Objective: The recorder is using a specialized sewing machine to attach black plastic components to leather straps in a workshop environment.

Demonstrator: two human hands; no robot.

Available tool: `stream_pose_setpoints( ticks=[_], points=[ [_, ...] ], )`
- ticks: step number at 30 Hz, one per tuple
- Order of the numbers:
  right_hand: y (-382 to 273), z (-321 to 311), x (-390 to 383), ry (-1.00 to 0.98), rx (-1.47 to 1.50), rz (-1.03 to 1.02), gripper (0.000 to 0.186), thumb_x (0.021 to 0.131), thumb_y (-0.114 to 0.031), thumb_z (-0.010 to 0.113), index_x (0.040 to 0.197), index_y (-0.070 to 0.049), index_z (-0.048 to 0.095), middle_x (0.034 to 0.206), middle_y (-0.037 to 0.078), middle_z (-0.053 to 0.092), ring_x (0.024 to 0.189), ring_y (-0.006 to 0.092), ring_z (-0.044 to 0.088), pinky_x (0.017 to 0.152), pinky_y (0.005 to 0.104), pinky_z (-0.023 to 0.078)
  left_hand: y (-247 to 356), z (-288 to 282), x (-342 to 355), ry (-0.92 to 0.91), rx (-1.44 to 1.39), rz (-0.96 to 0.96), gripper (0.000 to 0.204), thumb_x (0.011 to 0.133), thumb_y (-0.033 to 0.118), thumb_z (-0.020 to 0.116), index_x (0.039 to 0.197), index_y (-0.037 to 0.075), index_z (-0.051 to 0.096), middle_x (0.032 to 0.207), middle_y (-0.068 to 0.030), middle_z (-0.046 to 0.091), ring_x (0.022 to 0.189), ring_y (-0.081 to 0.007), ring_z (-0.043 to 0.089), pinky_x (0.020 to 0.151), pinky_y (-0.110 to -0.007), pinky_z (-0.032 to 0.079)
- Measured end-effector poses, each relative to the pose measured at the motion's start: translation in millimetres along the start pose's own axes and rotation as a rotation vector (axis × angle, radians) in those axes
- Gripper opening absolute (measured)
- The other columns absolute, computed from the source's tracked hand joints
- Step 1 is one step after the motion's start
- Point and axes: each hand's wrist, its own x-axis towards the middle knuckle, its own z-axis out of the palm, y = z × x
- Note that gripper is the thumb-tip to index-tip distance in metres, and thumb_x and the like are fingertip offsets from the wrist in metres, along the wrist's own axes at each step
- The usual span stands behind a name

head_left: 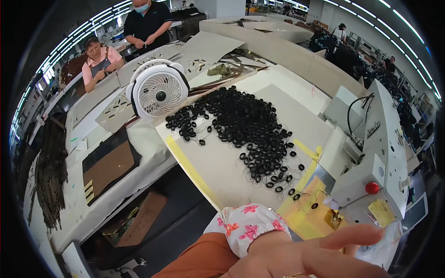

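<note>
My left hand point(296, 255) is raised close to the camera at the bottom, in a white sleeve cuff with pink flowers point(250, 227). Its visible fingers stretch out to the right, apart from each other, and nothing shows in them. The lower part of the hand is cut off by the frame's edge. Beyond it, a large heap of small black oval loops point(241, 116) with loose threads covers a pale board point(204, 162). A few single loops lie near the yellow-taped corner. My right hand is not in view.
A white machine point(371, 171) with a red button point(372, 187) stands at right. A white fan point(160, 92) stands behind the board. Brown strips point(51, 171) hang at left, near a brown panel point(109, 169). Two people point(99, 65) work across the table.
</note>
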Motion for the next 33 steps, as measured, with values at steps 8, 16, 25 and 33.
stream_pose_setpoints(
  ticks=[8,16,25,33],
  points=[
    [7,8,-4,0.013,0.016,0.075,0.030,0.073,-0.002,0.053,0.102,0.001,0.057,0.107,0.018,0.054,0.105,0.0380,0.044,0.094,0.0452,0.030,-37,-32,37,-0.257,-0.033,0.171,0.049,0.092,0.040,0.024,0.090,0.003,0.056,0.093,-0.0137,0.058,0.095,-0.0265,0.052,0.088,-0.046,0.039],
    [-13,-11,11,-0.034,0.106,0.037,0.028,0.075,-0.003,0.054,0.102,0.000,0.057,0.107,0.018,0.054,0.104,0.0373,0.045,0.093,0.0450,0.030,-55,-34,64,-0.638,-0.070,0.415,0.056,0.091,0.046,0.021,0.094,0.001,0.054,0.092,-0.0167,0.058,0.092,-0.0282,0.052,0.085,-0.046,0.039],
    [-9,-8,9,-0.002,0.036,-0.024,0.031,0.078,-0.006,0.052,0.108,0.002,0.051,0.109,0.020,0.052,0.098,0.0360,0.047,0.084,0.0410,0.035,-43,-35,85,-1.081,-0.168,0.636,0.066,0.090,0.053,0.017,0.100,-0.002,0.052,0.091,-0.0200,0.058,0.089,-0.0302,0.052,0.081,-0.047,0.039],
    [-22,-22,11,0.087,0.065,0.029,0.024,0.073,-0.002,0.051,0.097,0.002,0.051,0.101,0.017,0.050,0.093,0.0338,0.045,0.081,0.0423,0.034,-111,-127,157,-0.855,1.209,0.261,0.025,0.087,0.019,0.049,0.105,0.002,0.053,0.106,-0.0132,0.056,0.102,-0.0253,0.050,0.089,-0.035,0.037]
  ],
)
